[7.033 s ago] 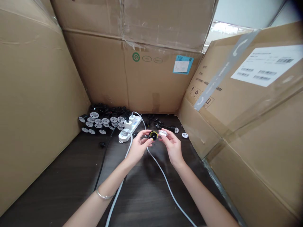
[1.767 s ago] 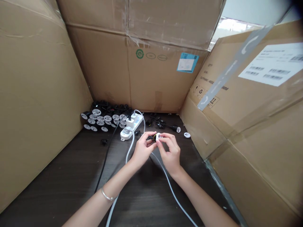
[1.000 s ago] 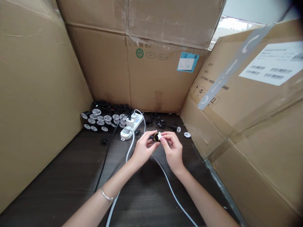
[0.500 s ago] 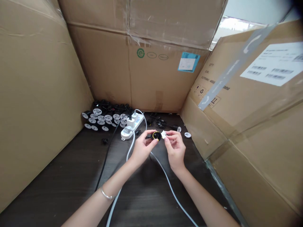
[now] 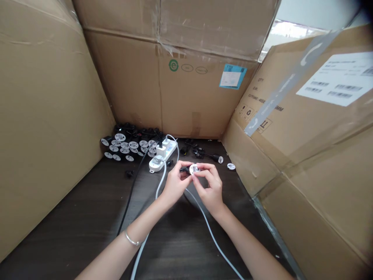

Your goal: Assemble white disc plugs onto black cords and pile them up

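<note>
My left hand [image 5: 174, 182] is closed on a black round housing [image 5: 184, 169], mostly covered by the fingers and by the white piece. A white round cap [image 5: 193, 168] with small openings sits against the housing's open end. My right hand [image 5: 212, 189] pinches this cap between thumb and fingers. Both hands are raised over the dark tabletop, their fingertips close together. Whether the cap is fully seated cannot be made out.
A white power strip [image 5: 154, 166] with plugs stands behind my left hand, its cables running forward. Several black pieces with white caps [image 5: 124, 146] are stacked at the back left. A loose white cap [image 5: 231, 167] lies at right. Cardboard boxes [image 5: 189, 105] wall the table.
My right hand has moved left, bringing the white cap from beside the black housing onto its open end. The cap's round face now shows. My left hand has hardly moved.
</note>
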The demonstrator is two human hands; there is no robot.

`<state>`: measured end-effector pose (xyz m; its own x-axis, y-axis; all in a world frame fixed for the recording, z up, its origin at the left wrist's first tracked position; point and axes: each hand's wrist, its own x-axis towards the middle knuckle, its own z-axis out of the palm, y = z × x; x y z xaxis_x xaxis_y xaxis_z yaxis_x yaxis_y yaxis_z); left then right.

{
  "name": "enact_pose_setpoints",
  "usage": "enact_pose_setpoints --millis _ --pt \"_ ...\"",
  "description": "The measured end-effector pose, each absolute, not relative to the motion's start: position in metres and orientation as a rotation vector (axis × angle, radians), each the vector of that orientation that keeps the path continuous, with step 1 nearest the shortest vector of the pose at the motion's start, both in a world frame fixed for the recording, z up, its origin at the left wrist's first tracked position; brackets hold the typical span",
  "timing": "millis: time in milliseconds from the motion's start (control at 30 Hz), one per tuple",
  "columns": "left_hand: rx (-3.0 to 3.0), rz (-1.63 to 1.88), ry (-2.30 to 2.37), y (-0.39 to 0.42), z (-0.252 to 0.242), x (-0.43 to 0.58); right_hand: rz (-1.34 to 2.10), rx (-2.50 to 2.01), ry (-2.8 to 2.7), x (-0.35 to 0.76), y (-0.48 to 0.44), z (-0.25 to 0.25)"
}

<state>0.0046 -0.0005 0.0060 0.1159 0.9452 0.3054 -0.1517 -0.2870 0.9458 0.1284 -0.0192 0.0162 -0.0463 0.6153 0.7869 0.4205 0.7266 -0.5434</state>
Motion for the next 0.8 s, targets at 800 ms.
enact_pose_setpoints --millis 800 --pt "1.470 1.378 0.877 0.0001 0.0033 0.0039 0.228 -0.923 -1.730 0.1326 -0.0139 0.0153"
